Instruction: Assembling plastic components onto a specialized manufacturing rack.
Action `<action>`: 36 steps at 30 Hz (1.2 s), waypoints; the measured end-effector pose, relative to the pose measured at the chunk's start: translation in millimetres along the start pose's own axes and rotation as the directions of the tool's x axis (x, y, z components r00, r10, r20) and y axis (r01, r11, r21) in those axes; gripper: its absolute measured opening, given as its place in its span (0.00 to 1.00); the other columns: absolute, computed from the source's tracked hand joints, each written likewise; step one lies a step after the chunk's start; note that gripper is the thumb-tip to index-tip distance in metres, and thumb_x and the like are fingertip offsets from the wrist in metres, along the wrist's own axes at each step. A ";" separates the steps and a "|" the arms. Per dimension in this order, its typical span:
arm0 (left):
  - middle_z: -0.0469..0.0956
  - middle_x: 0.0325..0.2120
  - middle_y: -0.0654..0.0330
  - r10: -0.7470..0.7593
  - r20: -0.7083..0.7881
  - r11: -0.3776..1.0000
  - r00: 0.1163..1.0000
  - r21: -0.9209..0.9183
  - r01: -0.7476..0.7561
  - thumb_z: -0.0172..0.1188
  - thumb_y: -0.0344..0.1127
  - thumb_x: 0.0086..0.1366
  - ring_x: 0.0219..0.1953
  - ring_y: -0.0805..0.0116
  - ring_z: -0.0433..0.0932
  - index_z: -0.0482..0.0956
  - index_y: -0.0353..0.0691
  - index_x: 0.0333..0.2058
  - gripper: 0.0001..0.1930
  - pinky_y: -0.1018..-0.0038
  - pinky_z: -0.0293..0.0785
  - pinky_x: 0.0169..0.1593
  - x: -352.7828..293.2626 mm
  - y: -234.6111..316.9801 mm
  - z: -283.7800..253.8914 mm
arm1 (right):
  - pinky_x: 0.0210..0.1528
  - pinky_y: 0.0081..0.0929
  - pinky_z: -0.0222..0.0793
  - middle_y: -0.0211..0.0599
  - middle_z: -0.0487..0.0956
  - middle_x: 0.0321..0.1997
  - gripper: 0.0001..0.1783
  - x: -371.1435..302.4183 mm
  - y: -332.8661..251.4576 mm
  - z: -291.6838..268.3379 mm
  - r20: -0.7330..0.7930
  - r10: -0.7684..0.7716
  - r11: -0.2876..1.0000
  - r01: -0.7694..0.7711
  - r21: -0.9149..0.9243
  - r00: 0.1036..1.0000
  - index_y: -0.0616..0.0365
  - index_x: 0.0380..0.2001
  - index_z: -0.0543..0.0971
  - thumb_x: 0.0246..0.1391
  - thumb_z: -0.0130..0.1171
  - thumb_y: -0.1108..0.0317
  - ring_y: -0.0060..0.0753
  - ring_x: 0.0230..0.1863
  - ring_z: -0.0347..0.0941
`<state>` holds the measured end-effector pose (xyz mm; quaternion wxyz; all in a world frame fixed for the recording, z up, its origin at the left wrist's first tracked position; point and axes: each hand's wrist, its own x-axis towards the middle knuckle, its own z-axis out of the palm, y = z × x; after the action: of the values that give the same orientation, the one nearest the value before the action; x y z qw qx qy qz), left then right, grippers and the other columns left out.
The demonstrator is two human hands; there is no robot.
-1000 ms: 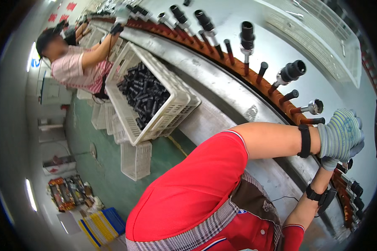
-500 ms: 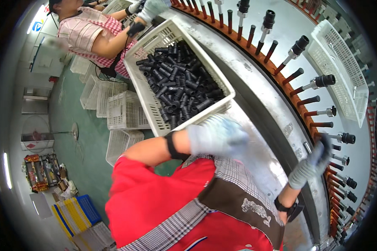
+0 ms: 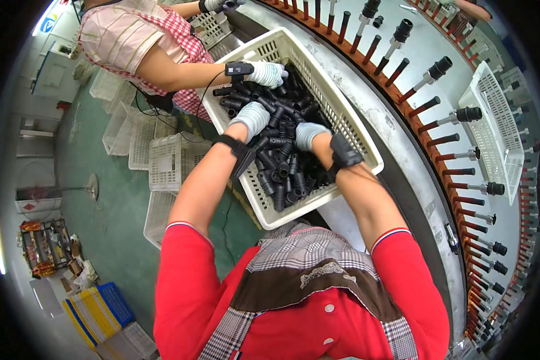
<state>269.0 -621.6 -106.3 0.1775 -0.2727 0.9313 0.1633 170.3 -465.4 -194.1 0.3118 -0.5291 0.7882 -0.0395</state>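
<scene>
Both my hands are in white knit gloves and reach into a cream plastic basket [image 3: 353, 137] heaped with black ribbed tube fittings [image 3: 276, 159]. My left hand [image 3: 253, 119] presses down on the heap near the basket's left side, with its fingertips hidden among the fittings. To its right, my right hand [image 3: 310, 135] dips into the pile, and its fingers are out of sight. Whether either one grips a fitting does not show. A co-worker's gloved hand [image 3: 269, 74] also touches the fittings, toward the far end of the basket.
Along the right curves an orange-brown rail [image 3: 419, 133] with upright rods, several carrying black fittings [image 3: 440, 67]. A metal ledge [image 3: 423, 195] runs beside it. Another white basket [image 3: 492, 129] stands beyond the rods. Stacked crates [image 3: 165, 162] are on the green floor at left, near the co-worker [image 3: 144, 48].
My left hand has moved forward into the basket. My right hand has come left from the rods into the fittings. The co-worker's hand has reached into the basket too.
</scene>
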 end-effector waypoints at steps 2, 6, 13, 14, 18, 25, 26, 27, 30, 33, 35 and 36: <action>0.80 0.36 0.47 -0.100 -0.003 0.994 0.995 -0.055 0.099 0.50 0.38 0.60 0.39 0.49 0.78 0.81 0.37 0.36 0.14 0.62 0.74 0.43 24.9 -17.0 21.9 | 0.47 0.39 0.75 0.40 0.82 0.44 0.14 -36.1 -30.4 -30.7 0.093 0.083 0.993 -0.075 -0.088 0.992 0.60 0.37 0.83 0.46 0.59 0.66 0.43 0.46 0.79; 0.74 0.48 0.44 -0.323 -0.124 0.934 0.938 -0.200 0.296 0.48 0.47 0.58 0.52 0.47 0.73 0.81 0.38 0.41 0.22 0.57 0.70 0.54 53.3 49.7 54.5 | 0.42 0.41 0.74 0.52 0.81 0.36 0.16 -114.2 -10.3 -71.3 0.025 -0.023 0.997 0.021 0.078 0.999 0.61 0.32 0.83 0.47 0.56 0.60 0.51 0.37 0.79; 0.77 0.46 0.46 -0.245 -0.243 0.964 0.938 0.046 0.264 0.52 0.59 0.60 0.47 0.43 0.76 0.77 0.32 0.42 0.30 0.54 0.73 0.49 3.4 81.1 67.5 | 0.43 0.39 0.71 0.45 0.80 0.35 0.23 -335.3 -4.3 -65.7 -0.280 -0.057 0.714 0.235 0.660 0.958 0.58 0.43 0.76 0.50 0.56 0.52 0.47 0.36 0.77; 0.77 0.46 0.46 -0.240 -0.222 0.964 0.945 0.061 0.259 0.54 0.55 0.58 0.47 0.44 0.76 0.77 0.37 0.44 0.27 0.54 0.73 0.48 -4.7 92.2 70.4 | 0.43 0.38 0.71 0.44 0.80 0.37 0.23 -365.7 3.7 -58.0 -0.319 0.051 0.682 0.200 0.704 0.946 0.58 0.45 0.76 0.50 0.56 0.53 0.46 0.36 0.77; 0.75 0.49 0.50 -0.287 -0.329 0.918 0.900 0.174 0.357 0.55 0.49 0.56 0.49 0.51 0.76 0.74 0.46 0.47 0.22 0.55 0.71 0.52 -19.5 151.7 101.6 | 0.36 0.26 0.72 0.37 0.79 0.36 0.20 -482.8 30.8 -26.6 -0.345 0.499 0.298 0.217 0.930 0.795 0.63 0.42 0.77 0.50 0.60 0.59 0.28 0.31 0.75; 0.73 0.30 0.62 0.143 -0.317 0.287 0.938 -0.893 -0.346 0.61 0.29 0.59 0.30 0.71 0.74 0.69 0.39 0.40 0.12 0.72 0.77 0.37 -85.5 245.3 49.1 | 0.26 0.21 0.71 0.31 0.75 0.25 0.09 -691.3 89.9 85.2 -0.171 0.959 -0.043 0.715 0.698 0.225 0.58 0.34 0.75 0.52 0.61 0.67 0.22 0.24 0.72; 0.72 0.28 0.63 0.220 -0.336 0.195 0.916 -0.905 -0.379 0.61 0.32 0.61 0.31 0.73 0.74 0.69 0.42 0.39 0.10 0.70 0.78 0.37 -132.3 300.5 37.2 | 0.26 0.23 0.72 0.31 0.74 0.24 0.07 -713.5 101.1 107.1 -0.169 0.967 -0.062 0.815 0.576 0.193 0.56 0.33 0.75 0.52 0.61 0.67 0.24 0.24 0.72; 0.72 0.29 0.63 0.286 -0.407 0.105 0.868 -0.887 -0.450 0.59 0.31 0.62 0.31 0.72 0.74 0.69 0.42 0.40 0.09 0.71 0.77 0.38 -186.7 365.9 36.0 | 0.26 0.24 0.72 0.31 0.73 0.24 0.07 -733.0 109.8 122.6 -0.165 0.972 -0.081 0.893 0.443 0.170 0.54 0.31 0.74 0.52 0.61 0.67 0.26 0.24 0.73; 0.72 0.26 0.65 0.579 -0.397 0.027 0.712 -0.863 -0.504 0.59 0.32 0.62 0.29 0.75 0.72 0.74 0.39 0.34 0.05 0.78 0.72 0.35 -278.6 524.2 67.0 | 0.27 0.27 0.73 0.31 0.72 0.22 0.09 -783.7 118.8 143.5 -0.078 0.995 -0.037 0.944 0.329 0.066 0.53 0.30 0.72 0.51 0.63 0.66 0.28 0.25 0.73; 0.76 0.23 0.62 0.827 -0.061 0.139 0.559 -0.941 -0.309 0.59 0.34 0.63 0.27 0.74 0.75 0.74 0.39 0.29 0.06 0.78 0.71 0.34 -356.7 668.3 103.0 | 0.28 0.30 0.73 0.31 0.72 0.22 0.10 -821.2 130.0 160.9 -0.136 0.991 0.024 0.949 0.314 0.020 0.52 0.30 0.71 0.51 0.63 0.65 0.30 0.25 0.73; 0.78 0.23 0.63 0.899 -0.113 -0.022 0.423 -0.977 -0.213 0.60 0.38 0.63 0.24 0.79 0.73 0.75 0.40 0.28 0.09 0.82 0.68 0.30 -389.9 750.7 139.4 | 0.28 0.31 0.72 0.31 0.72 0.22 0.11 -836.2 142.4 169.4 -0.165 0.986 0.033 0.942 0.333 0.024 0.52 0.30 0.71 0.51 0.63 0.64 0.29 0.25 0.72; 0.79 0.24 0.62 0.900 -0.204 -0.120 0.384 -0.965 -0.233 0.61 0.39 0.63 0.24 0.80 0.73 0.75 0.40 0.28 0.10 0.82 0.67 0.29 -406.9 786.9 154.3 | 0.28 0.30 0.72 0.31 0.71 0.22 0.11 -845.5 145.7 172.7 -0.170 0.986 0.052 0.940 0.337 0.007 0.53 0.30 0.71 0.52 0.63 0.63 0.29 0.24 0.72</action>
<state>181.5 251.2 91.4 0.1393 0.2231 0.5402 0.7994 352.3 370.6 -9.6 -0.1313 0.1946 0.3683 -0.8996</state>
